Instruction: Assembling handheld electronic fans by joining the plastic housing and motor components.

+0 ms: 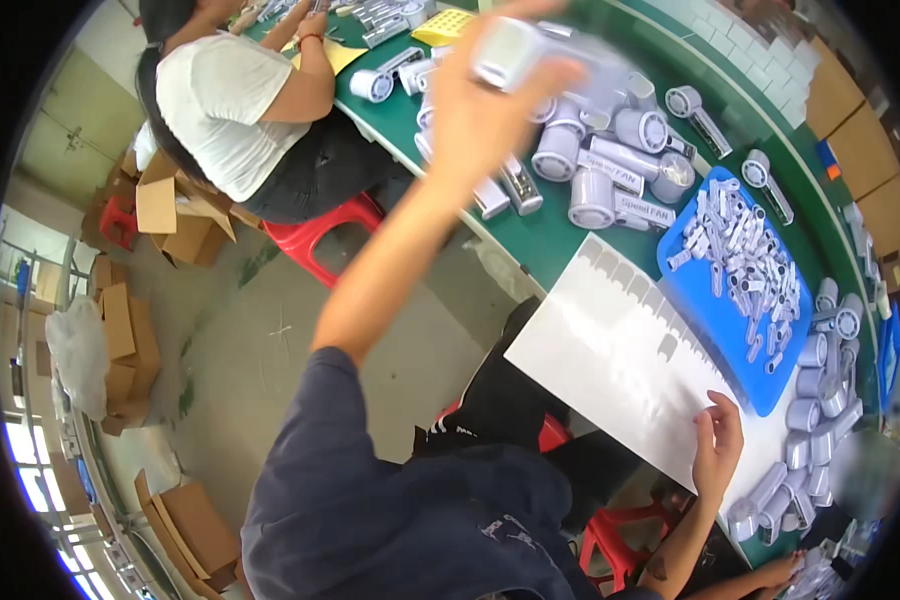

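My left hand (pixel 485 105) is raised over the green table (pixel 555 240) and grips a grey-white hand-held fan (pixel 515 50), which is blurred. Beyond it lies a pile of similar fans (pixel 620 165). My right hand (pixel 718 440) rests with its fingertips on the near edge of a white sheet of peel-off labels (pixel 610 350); I cannot see anything held in it. Next to the sheet, a blue tray (pixel 715 310) holds several small grey parts.
More fans (pixel 820 400) line the table's right edge. A person in a white shirt (pixel 225 110) sits on a red stool (pixel 320 235) at the table's far left. Another person's hand (pixel 780 572) shows at the bottom right. Cardboard boxes (pixel 170 215) stand on the floor.
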`<state>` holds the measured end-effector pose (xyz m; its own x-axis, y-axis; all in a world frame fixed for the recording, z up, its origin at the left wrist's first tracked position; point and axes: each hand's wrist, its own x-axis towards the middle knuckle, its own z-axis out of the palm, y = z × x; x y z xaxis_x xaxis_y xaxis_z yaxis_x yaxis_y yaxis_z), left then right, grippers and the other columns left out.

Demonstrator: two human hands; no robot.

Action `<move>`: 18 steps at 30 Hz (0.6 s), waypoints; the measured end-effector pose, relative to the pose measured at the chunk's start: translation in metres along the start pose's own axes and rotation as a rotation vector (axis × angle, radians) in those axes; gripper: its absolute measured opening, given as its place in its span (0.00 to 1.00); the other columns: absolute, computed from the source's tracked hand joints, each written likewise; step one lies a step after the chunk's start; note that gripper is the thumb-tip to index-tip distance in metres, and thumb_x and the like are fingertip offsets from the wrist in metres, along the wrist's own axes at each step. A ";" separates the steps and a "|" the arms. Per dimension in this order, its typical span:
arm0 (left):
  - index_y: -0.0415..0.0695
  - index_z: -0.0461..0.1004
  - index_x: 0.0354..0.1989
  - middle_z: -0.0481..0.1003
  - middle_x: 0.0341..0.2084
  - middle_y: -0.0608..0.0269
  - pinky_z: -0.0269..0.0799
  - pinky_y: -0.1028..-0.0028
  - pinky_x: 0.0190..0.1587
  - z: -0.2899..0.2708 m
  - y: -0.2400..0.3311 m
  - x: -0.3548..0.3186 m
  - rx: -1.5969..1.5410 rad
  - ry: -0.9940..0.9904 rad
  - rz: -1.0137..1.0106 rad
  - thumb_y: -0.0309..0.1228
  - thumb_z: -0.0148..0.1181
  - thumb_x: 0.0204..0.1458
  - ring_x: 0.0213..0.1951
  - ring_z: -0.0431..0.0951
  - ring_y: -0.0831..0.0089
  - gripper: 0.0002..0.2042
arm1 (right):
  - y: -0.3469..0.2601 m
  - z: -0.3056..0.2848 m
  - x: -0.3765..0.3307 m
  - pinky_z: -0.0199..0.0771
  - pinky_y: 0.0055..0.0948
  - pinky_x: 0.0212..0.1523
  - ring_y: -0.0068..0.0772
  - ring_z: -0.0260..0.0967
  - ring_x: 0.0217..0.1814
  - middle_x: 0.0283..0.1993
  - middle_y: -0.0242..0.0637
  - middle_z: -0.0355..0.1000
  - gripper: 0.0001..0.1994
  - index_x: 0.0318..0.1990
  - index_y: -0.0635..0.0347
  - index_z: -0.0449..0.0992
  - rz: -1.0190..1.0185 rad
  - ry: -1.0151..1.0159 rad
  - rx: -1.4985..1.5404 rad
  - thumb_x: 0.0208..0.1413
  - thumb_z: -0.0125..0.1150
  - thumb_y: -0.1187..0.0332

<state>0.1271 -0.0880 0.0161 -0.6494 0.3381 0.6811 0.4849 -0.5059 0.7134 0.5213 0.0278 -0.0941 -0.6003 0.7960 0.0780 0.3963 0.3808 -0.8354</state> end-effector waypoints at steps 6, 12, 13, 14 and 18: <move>0.45 0.78 0.40 0.78 0.33 0.58 0.70 0.70 0.42 -0.109 -0.110 0.105 0.680 0.018 0.301 0.38 0.74 0.40 0.37 0.77 0.64 0.19 | -0.005 -0.001 0.029 0.67 0.23 0.37 0.23 0.65 0.33 0.30 0.32 0.69 0.11 0.45 0.62 0.74 -0.005 -0.030 -0.076 0.53 0.58 0.76; 0.45 0.77 0.44 0.77 0.40 0.56 0.69 0.68 0.49 -0.123 -0.198 0.139 0.795 -0.425 0.151 0.38 0.73 0.40 0.45 0.76 0.61 0.22 | -0.020 0.008 0.045 0.69 0.30 0.39 0.37 0.70 0.36 0.33 0.42 0.71 0.12 0.43 0.64 0.74 -0.119 -0.210 -0.280 0.48 0.60 0.76; 0.45 0.76 0.47 0.76 0.44 0.55 0.68 0.68 0.52 -0.122 -0.204 0.143 0.808 -0.624 0.070 0.39 0.72 0.40 0.49 0.75 0.61 0.25 | -0.021 0.009 0.045 0.69 0.30 0.39 0.37 0.70 0.36 0.33 0.42 0.71 0.12 0.43 0.64 0.74 -0.095 -0.187 -0.281 0.48 0.60 0.76; 0.45 0.76 0.47 0.76 0.44 0.55 0.68 0.68 0.52 -0.120 -0.211 0.146 0.788 -0.648 0.078 0.39 0.72 0.40 0.49 0.75 0.61 0.25 | -0.020 0.008 0.045 0.69 0.31 0.38 0.39 0.70 0.35 0.32 0.42 0.71 0.11 0.42 0.64 0.75 -0.129 -0.211 -0.296 0.48 0.61 0.75; 0.43 0.68 0.57 0.69 0.56 0.54 0.61 0.66 0.59 -0.106 -0.208 0.139 0.760 -0.677 -0.161 0.45 0.71 0.42 0.58 0.68 0.62 0.34 | -0.037 -0.002 0.055 0.70 0.32 0.36 0.39 0.72 0.33 0.32 0.42 0.72 0.10 0.39 0.64 0.76 -0.117 -0.260 -0.207 0.49 0.63 0.73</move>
<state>-0.1261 -0.0198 -0.0549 -0.3873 0.8529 0.3501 0.8164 0.1409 0.5600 0.4754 0.0583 -0.0578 -0.7964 0.6048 0.0032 0.4309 0.5711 -0.6987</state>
